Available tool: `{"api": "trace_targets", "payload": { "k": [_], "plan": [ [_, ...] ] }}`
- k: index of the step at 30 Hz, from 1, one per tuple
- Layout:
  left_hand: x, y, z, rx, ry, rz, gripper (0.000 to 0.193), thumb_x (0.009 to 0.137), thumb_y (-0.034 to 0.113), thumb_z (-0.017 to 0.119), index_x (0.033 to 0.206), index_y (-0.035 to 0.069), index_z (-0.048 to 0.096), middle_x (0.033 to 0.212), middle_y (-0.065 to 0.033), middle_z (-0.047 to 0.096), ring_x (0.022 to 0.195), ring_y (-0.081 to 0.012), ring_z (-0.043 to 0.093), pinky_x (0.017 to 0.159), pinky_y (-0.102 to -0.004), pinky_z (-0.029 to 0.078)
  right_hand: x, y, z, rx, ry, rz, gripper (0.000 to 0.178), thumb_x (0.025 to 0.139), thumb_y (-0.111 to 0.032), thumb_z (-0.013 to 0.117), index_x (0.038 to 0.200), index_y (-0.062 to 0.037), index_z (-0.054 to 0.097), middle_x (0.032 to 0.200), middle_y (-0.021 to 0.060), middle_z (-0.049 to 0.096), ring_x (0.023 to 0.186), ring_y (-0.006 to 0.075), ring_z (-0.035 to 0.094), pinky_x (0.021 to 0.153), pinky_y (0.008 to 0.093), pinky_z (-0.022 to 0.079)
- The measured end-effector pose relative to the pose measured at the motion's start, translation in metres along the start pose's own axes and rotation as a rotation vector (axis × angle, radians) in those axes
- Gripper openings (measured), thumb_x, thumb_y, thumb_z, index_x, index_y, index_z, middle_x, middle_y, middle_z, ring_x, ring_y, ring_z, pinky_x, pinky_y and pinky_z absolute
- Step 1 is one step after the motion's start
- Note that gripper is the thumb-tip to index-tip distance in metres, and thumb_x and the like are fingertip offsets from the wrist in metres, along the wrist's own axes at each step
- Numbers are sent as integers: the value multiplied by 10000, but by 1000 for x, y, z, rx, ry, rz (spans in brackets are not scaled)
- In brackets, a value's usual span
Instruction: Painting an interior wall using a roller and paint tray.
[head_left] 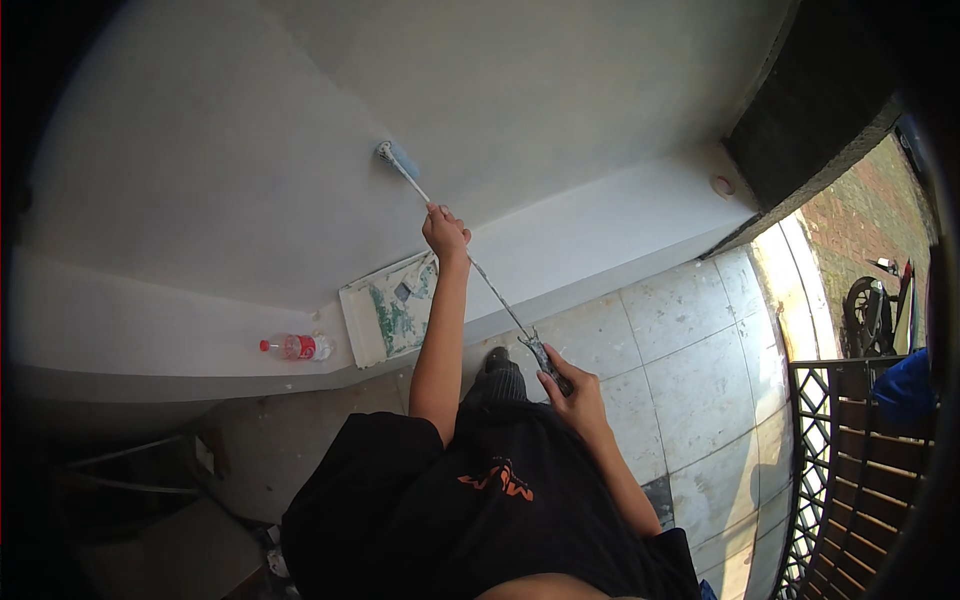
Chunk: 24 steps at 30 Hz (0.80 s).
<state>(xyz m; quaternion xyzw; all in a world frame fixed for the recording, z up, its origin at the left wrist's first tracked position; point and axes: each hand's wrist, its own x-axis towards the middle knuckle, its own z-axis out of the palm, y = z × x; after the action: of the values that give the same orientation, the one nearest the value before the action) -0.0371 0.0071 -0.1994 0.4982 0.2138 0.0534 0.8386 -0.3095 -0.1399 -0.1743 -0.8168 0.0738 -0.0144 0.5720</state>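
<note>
Both of my hands grip one long-handled paint roller. My left hand (446, 232) is closed round its thin rod, a little below the head. Lower down, my right hand (575, 390) wraps the dark, paint-spattered handle (546, 362). At the far end, the pale blue roller sleeve (402, 160) lies against the grey-white wall (280, 130); contact looks likely, but the exact touch is hard to make out. Beneath my left forearm a white paint tray (370, 315) with green and white smears rests on the ledge, partly hidden by the arm.
A clear bottle with red cap and label (296, 347) lies on the white ledge (590, 220), left of the tray. A roll of tape (722, 186) sits at the ledge's right end. Grey tiles (690, 350) cover the floor. A dark slatted railing (860, 460) stands right, with a wheel beyond.
</note>
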Motion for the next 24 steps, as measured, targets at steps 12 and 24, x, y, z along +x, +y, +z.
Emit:
{"api": "trace_targets", "payload": {
  "k": [12,24],
  "plan": [
    [0,-33,36,33,-71,-78,357,941,383,333,690,131,362,531,52,251,382,-66,222,346,-231,163,-1,21,-13,7,94,64,376,804,-142,634,1166,-68,562,644,136,578,547,64,460,542,235,422],
    [-4,-21,9,586,190,427,400,922,288,379,708,-13,534,650,-149,566,641,-295,533,645,-383,405,3,43,-3,363,-192,208,464,848,-159,590,1273,-38,449,704,-29,497,579,55,415,523,201,360]
  ]
}}
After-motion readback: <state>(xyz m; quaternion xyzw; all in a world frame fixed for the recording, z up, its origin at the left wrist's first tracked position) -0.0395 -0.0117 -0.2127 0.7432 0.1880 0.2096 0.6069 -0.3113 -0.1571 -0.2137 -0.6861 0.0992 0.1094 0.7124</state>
